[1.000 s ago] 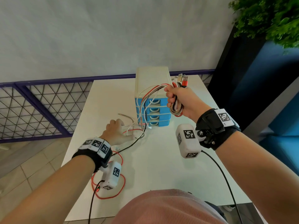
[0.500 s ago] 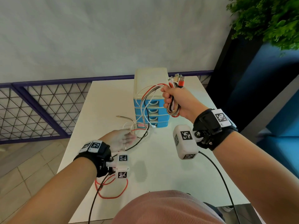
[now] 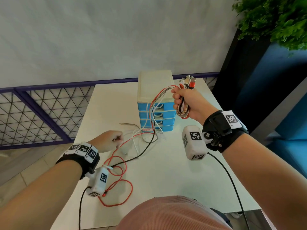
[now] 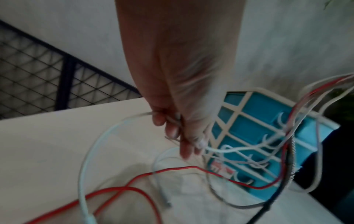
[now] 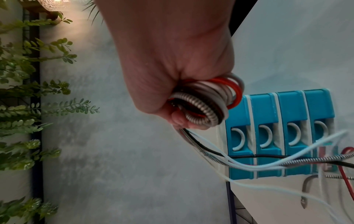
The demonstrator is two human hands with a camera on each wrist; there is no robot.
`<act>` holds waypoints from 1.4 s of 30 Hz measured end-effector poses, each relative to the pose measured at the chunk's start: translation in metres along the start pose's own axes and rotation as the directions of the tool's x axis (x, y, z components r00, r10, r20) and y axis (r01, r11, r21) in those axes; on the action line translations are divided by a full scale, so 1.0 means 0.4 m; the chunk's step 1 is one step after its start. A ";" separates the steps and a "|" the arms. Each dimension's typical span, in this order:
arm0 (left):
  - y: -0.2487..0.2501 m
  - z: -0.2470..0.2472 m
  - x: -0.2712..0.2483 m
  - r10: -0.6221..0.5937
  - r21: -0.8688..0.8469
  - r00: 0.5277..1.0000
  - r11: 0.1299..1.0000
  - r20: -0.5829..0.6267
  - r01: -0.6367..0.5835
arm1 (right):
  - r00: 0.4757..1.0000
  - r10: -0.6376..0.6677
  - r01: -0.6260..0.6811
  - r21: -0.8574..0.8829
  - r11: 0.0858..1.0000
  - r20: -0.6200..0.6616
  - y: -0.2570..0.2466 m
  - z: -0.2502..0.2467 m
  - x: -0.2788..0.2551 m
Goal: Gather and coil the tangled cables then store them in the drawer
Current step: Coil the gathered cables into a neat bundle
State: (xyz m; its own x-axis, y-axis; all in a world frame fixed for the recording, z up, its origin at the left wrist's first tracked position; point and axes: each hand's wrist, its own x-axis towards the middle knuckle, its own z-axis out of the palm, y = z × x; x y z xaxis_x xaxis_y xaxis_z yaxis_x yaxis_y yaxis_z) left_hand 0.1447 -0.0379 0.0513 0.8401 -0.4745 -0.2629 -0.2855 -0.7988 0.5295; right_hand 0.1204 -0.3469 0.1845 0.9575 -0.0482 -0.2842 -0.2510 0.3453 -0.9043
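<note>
Right hand [image 3: 187, 103] is raised above the table [image 3: 166, 163], fist clenched around a coiled bundle of cables [image 5: 208, 100] — red, white, black and metal-braided loops, with USB plugs [image 3: 189, 81] sticking up past the thumb. Loose tails run from the fist down across the front of the drawer unit [image 3: 156, 90] to the tabletop.

Left hand [image 3: 108, 141] is low over the table, left of the drawers, fingers [image 4: 172, 125] curled and pinching a white cable [image 4: 91, 151]; the wrist view is motion-blurred, so how many strands it grasps I cannot tell.

Drawer unit: four blue drawers [image 5: 279, 133], all closed, each with a white curved handle. It stands at the far middle of the table, near the back edge.

Loose on the table: a red cable [image 3: 123, 185] in several loops, reaching close to the near-left edge by the left wrist; a black cable [image 3: 142, 151] running diagonally towards the drawers; white strands [image 3: 134, 143] in between; one braided end [image 3: 127, 124] lying just left of the drawers. Exact cable count not resolvable — they overlap.

Room: the right half of the table in front of the drawers is open surface. Railing [image 3: 41, 113] runs behind and left of the table, dark panel and plant [image 3: 274, 19] to the right.
</note>
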 end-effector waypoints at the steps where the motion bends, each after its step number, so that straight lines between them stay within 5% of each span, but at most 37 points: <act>1: -0.019 0.004 -0.007 -0.036 0.031 0.998 0.999 0.051 0.035 | 1.000 0.004 -0.004 -0.004 1.000 0.010 0.003 -0.001 0.001; 4: -0.029 0.011 -0.010 -0.101 0.098 0.993 0.991 0.058 0.095 | 0.997 0.038 -0.035 -0.059 0.998 0.062 0.017 0.003 -0.001; 7: 0.032 -0.008 0.015 -0.055 0.010 0.980 0.998 -0.190 0.058 | 0.988 0.084 -0.067 -0.130 0.989 0.131 0.029 0.019 -0.007; 10: 0.154 -0.060 0.037 0.037 -0.148 0.842 0.979 -0.538 -0.138 | 0.970 0.130 -0.089 -0.193 0.977 0.206 0.045 0.031 -0.014; 12: 0.240 -0.093 0.040 0.047 -0.272 0.801 0.927 -0.597 -0.257 | 0.954 0.163 -0.099 -0.251 0.963 0.250 0.056 0.036 -0.021; 14: 0.312 -0.119 0.041 0.063 -0.433 0.868 0.847 -0.492 -0.307 | 0.938 0.183 -0.091 -0.298 0.950 0.296 0.063 0.042 -0.032; 16: 0.366 -0.129 0.039 0.097 -0.461 0.958 0.860 -0.271 -0.218 | 0.921 0.189 -0.066 -0.340 0.938 0.341 0.062 0.044 -0.042; 20: 0.402 -0.121 0.030 0.061 -0.583 0.998 0.810 -0.031 -0.068 | 0.884 0.202 -0.015 -0.407 0.913 0.421 0.045 0.028 -0.059; 27: 0.388 -0.130 0.002 0.142 -0.723 0.959 0.686 0.246 0.083 | 0.786 0.303 -0.018 -0.471 0.882 0.538 0.029 -0.004 -0.071; 36: 0.344 -0.137 -0.024 0.329 -0.823 0.806 0.476 0.493 0.310 | 0.821 0.261 0.015 -0.476 0.880 0.508 0.024 -0.008 -0.056; 39: 0.338 -0.129 -0.025 0.361 -0.856 0.798 0.388 0.483 0.343 | 0.833 0.253 0.022 -0.486 0.874 0.492 0.025 -0.011 -0.047; 42: 0.316 -0.118 -0.023 0.385 -0.866 0.802 0.401 0.457 0.300 | 0.859 0.215 0.021 -0.453 0.891 0.465 0.030 -0.019 -0.034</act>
State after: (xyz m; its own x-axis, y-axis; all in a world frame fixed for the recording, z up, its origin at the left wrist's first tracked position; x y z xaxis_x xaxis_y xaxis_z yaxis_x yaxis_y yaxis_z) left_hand 0.1226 -0.1170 0.1589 0.3532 -0.8570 -0.3752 0.5371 -0.1426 0.8314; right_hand 0.1033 -0.3493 0.1752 0.8341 0.4688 -0.2908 -0.2674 -0.1176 -0.9564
